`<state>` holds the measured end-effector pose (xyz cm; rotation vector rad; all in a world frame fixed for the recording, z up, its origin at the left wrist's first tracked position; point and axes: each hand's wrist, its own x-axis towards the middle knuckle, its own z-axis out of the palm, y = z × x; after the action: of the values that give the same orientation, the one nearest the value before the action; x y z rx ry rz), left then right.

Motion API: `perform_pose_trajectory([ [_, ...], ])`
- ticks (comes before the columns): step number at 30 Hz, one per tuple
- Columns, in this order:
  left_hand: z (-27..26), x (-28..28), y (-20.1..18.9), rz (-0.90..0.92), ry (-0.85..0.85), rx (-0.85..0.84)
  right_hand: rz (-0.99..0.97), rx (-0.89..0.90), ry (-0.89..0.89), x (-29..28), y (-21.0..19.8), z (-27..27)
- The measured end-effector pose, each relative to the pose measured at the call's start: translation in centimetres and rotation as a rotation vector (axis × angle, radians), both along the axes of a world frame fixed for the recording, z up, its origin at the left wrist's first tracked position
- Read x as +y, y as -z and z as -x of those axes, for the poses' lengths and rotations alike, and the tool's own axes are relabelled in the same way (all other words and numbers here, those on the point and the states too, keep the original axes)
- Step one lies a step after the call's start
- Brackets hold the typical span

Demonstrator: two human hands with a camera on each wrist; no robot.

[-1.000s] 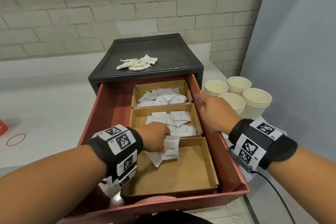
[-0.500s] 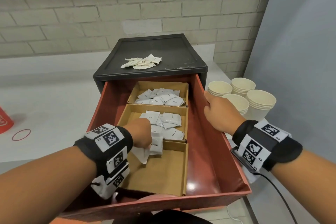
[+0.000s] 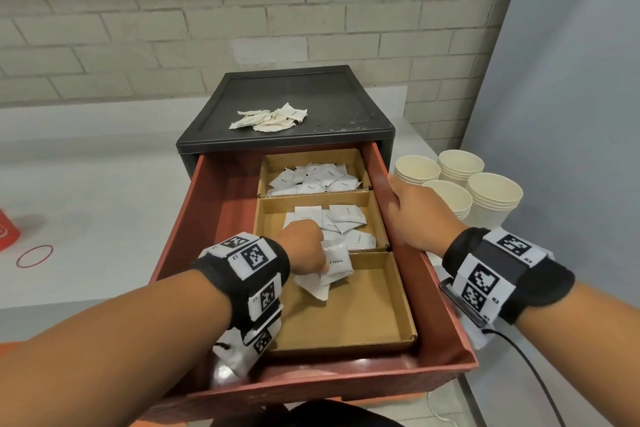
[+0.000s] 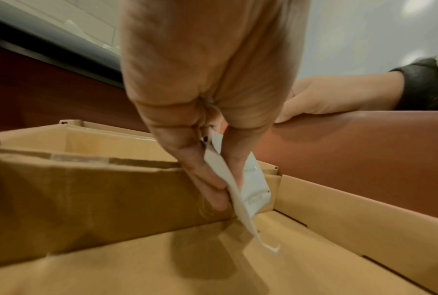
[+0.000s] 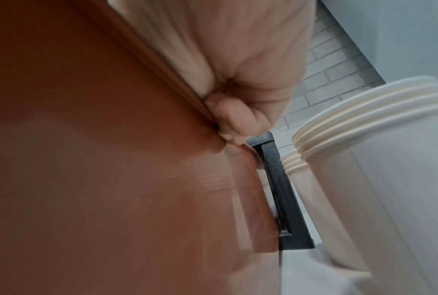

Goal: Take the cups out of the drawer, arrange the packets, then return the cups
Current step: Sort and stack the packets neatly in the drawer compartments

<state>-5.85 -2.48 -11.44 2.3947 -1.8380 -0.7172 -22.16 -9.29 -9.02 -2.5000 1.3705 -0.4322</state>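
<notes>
Packets (image 3: 335,263) marked "Cream" are pinched between the thumb and curled fingers of the left hand (image 3: 304,251), above the near cardboard tray (image 3: 381,319) of the red drawer (image 3: 446,354). In the left wrist view the same packets (image 4: 248,191) are seen hanging from the fingers (image 4: 207,179), their lower corner close to the tray floor; whether it touches cannot be told. The right hand (image 3: 414,218) is closed over the right side wall of the drawer, with the thumb inside and the fingertips (image 5: 233,123) curled under the rim on the outside.

Three cardboard trays are lined up front to back along the right side of the drawer. More "Cream" packets (image 3: 346,215) are lain loose in the middle tray (image 3: 273,218), and packets labelled "Coffee" (image 3: 311,178) are heaped in the far tray (image 3: 277,163). The drawer is pulled out of a black cabinet (image 3: 311,94), on top of which a small heap of crumpled pale packets (image 3: 270,118) is left.

Four stacks of paper cups (image 3: 491,201) are stood on the grey surface (image 3: 104,218) just right of the drawer, close behind the right hand. A red rubber band (image 3: 34,256) is lain on the surface far to the left.
</notes>
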Motion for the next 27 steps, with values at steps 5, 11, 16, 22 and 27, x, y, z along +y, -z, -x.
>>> perform_pose_trajectory([
  [5,-1.3,0.2,-0.5,0.011,-0.026,0.186,-0.115,-0.003,-0.034,-0.4,-1.0,0.5],
  [11,-3.2,0.2,-2.9,0.089,-0.204,0.695,-0.18,0.161,-0.059,-1.4,-5.5,0.9],
  [16,-4.0,-0.2,-4.9,0.198,-0.317,0.967,-0.025,0.097,-0.061,-1.7,-9.6,-1.0],
  [22,-4.7,-0.6,-6.5,0.36,-0.456,1.267,-0.206,-0.001,-0.178,-1.3,-9.6,-5.5],
  [27,-5.4,-0.5,-7.1,0.512,-0.543,1.408,-0.619,-0.448,-0.146,-0.8,-6.5,-8.4],
])
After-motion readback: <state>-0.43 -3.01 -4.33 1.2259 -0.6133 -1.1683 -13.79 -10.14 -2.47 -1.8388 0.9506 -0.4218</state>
